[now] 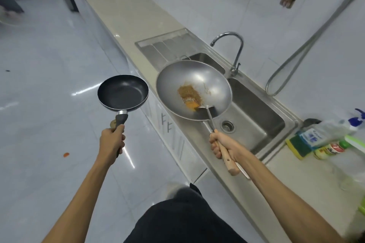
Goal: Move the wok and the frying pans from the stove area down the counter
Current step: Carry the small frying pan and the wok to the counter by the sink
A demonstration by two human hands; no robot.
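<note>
Head cam view: both hands are full right now. Left hand (113, 138) has its grip closed around the dark handle of a small black frying pan (122, 91), which hangs out over the floor, just off the front edge of the table (126, 9). Right hand (223, 145) has its grip closed on the wooden handle of the wok (193, 89), and it looks like the metal spatula (208, 111) shaft is pinched in the same fist, its blade resting inside the wok next to some orange-brown food residue.

The wok is up in the air over the near basin of the sink (254, 116), with the faucet (236, 51) just behind it. Both handles point back toward the person, so both pans stick out forward, along the length of the table.

The thing that matters for the next move: the bare stretch of table lies straight ahead, past the drainboard. The wok hand is the 1 on the table side, so I'd guess it sets down first, while the frying pan has to swing right to get over the surface.
</note>
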